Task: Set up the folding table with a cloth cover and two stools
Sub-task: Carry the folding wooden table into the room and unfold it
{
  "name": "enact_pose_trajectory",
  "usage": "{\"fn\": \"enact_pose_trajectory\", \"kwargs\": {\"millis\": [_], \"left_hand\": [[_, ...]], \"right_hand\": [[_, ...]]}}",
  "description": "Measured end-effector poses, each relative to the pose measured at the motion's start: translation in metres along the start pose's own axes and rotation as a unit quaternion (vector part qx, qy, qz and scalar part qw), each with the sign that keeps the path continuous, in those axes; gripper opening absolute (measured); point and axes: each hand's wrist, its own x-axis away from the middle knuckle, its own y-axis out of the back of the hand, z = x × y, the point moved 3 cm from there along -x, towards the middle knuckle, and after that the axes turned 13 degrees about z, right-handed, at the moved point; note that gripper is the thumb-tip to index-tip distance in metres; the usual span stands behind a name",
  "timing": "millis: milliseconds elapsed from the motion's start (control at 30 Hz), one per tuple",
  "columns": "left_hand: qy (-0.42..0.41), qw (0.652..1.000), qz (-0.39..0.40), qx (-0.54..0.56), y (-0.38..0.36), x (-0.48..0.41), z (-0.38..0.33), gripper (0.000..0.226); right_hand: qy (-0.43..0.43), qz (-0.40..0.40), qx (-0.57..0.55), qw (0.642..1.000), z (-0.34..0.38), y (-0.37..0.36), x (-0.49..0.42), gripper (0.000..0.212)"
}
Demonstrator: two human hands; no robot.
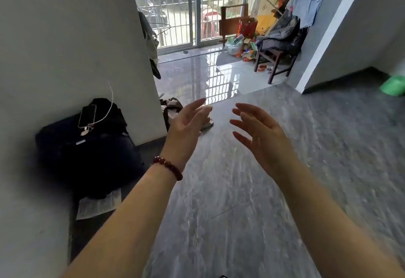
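Grey marble floor [219,201] of a hallway: left hand [186,128] and right hand [263,139] raised, fingers spread, holding nothing; folded wooden table [228,27] leans against the barred door [175,4] far beyond them

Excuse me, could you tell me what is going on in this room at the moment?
Nothing is being handled yet. A person holds the left hand and right hand out in front, both open and empty, above the grey floor. The folded wooden table leans by the barred glass door at the far end, not set up or covered. Beside it stands a chair piled with clothes.
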Motion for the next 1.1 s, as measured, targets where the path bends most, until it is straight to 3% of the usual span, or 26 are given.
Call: {"fn": "enact_pose_trajectory", "kwargs": {"millis": [100,267,433,767,1100], "left_hand": [[0.012,1.0,0.007,0.016,-0.008,-0.016,-0.001,0.033],[0.028,0.999,0.008,0.033,-0.004,-0.055,-0.002,0.034],[0.023,0.999,0.018,0.028,0.008,-0.116,-0.002,0.034],[0.011,0.998,0.056,0.004,0.053,-0.249,-0.026,0.031],[0.035,0.996,0.088,-0.003,0.057,-0.345,-0.016,0.021]], "right_hand": [[0.001,0.001,-0.012,1.0,-0.002,0.013,-0.015,0.021],[-0.014,0.001,-0.025,1.0,-0.008,0.025,-0.05,0.035],[-0.015,-0.016,-0.013,1.0,-0.011,0.037,-0.108,0.019],[0.003,-0.037,-0.004,0.999,0.007,0.045,-0.248,0.023],[-0.012,-0.077,-0.018,0.997,-0.001,0.082,-0.324,0.016]]}}
